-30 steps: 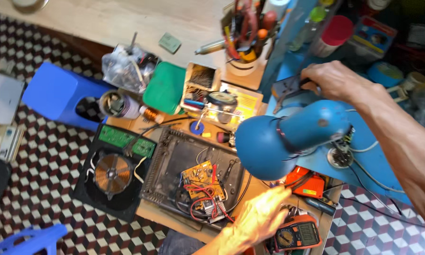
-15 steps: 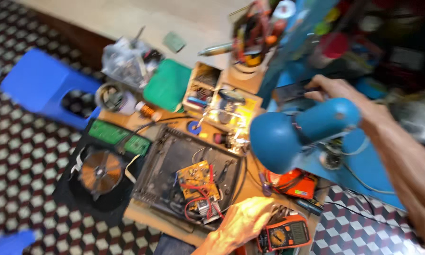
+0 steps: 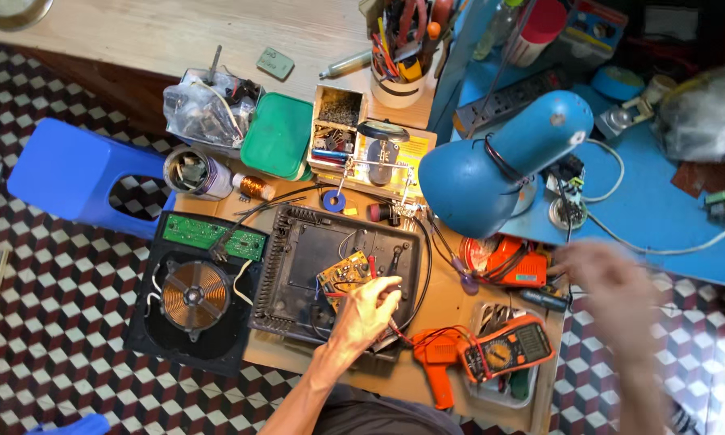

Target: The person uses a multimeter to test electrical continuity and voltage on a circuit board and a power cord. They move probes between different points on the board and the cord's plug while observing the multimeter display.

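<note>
Black casing (image 3: 298, 266) contains a circuit board (image 3: 344, 272); left hand (image 3: 368, 310) rests on it, fingers loosely curled. Right hand (image 3: 612, 294) blurred, grip indeterminate. Cup (image 3: 398, 84) holds tools.

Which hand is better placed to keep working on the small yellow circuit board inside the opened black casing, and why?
Probably the left hand: it rests in the black casing, fingers beside the yellow circuit board. The right hand is blurred, off to the side.
</note>
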